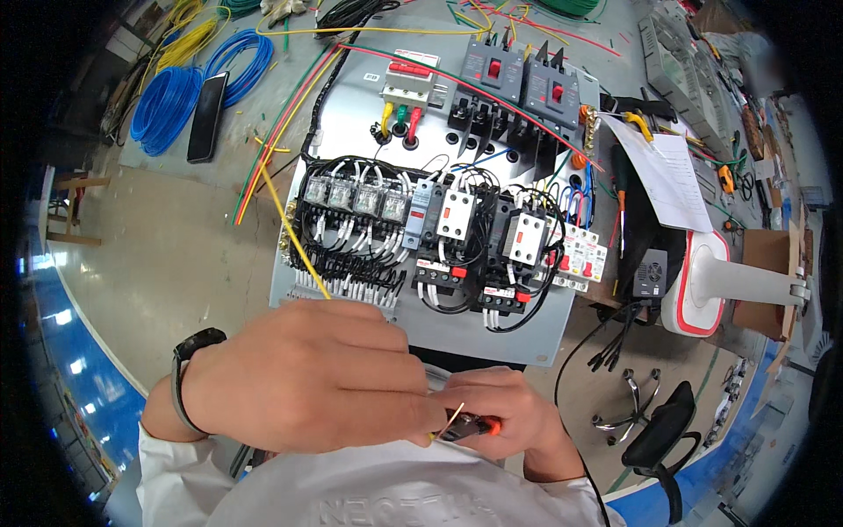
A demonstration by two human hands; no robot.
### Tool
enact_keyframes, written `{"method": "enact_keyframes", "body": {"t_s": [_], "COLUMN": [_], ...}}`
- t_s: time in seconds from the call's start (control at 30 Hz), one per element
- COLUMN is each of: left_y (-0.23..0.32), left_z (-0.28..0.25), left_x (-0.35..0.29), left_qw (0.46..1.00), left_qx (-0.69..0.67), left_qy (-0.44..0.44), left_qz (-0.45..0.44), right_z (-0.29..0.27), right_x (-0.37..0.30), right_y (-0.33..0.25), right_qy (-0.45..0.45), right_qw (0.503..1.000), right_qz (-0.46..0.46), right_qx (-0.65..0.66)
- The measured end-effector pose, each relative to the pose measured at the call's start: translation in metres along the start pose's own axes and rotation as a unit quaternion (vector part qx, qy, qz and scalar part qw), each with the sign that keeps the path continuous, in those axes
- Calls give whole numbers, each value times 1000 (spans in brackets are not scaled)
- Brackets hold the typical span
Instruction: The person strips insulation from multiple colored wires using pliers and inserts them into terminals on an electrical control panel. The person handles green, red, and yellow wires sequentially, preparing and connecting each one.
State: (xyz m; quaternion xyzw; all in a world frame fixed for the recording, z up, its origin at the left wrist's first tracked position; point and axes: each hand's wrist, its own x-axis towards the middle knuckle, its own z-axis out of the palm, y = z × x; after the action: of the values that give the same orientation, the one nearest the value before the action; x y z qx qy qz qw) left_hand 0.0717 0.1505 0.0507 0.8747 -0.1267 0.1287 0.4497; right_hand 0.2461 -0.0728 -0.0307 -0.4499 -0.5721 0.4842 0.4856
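Note:
My left hand [307, 378], with a black band at the wrist, is closed around a yellow wire [304, 250]. The wire runs from the far left of a mounting plate down behind my knuckles, and its stripped, copper-coloured end sticks out by my fingertips. My right hand [509, 406] grips a pair of pliers [464, 428] with dark jaws and some orange on the handle. Those jaws are right beside the bare wire end; whether they touch it I cannot tell. Both hands are in front of my body, just off the near edge of the metal mounting plate [430, 338].
On the plate are clear relays [356, 198], two contactors [456, 215] and black circuit breakers [492, 72]. Blue wire coils [167, 110] and a phone [207, 119] lie at the left. Papers [659, 171] and a white-and-red device [698, 285] stand at the right, near a chair [663, 430].

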Motion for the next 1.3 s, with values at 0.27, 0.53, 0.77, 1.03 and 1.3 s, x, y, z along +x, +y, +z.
{"method": "enact_keyframes", "body": {"t_s": [0.27, 0.53, 0.77, 1.03, 1.3], "left_y": [5, 12, 9, 4, 1], "left_z": [5, 19, 19, 22, 22], "left_x": [9, 11, 12, 9, 9], "left_qw": [997, 995, 995, 994, 994], "left_qx": [-6, -11, -28, -37, -55], "left_qy": [69, 82, 75, 76, 71], "left_qz": [-41, -62, -62, -62, -59], "right_z": [-20, -19, -23, -19, -25], "right_x": [-10, -12, -9, -5, -6], "right_y": [-13, -9, -7, -6, -2], "right_qy": [56, 53, 20, 44, 6], "right_qw": [993, 993, 994, 993, 992], "right_qz": [86, 90, 84, 83, 77], "right_qx": [-51, 51, 69, 66, 103]}}
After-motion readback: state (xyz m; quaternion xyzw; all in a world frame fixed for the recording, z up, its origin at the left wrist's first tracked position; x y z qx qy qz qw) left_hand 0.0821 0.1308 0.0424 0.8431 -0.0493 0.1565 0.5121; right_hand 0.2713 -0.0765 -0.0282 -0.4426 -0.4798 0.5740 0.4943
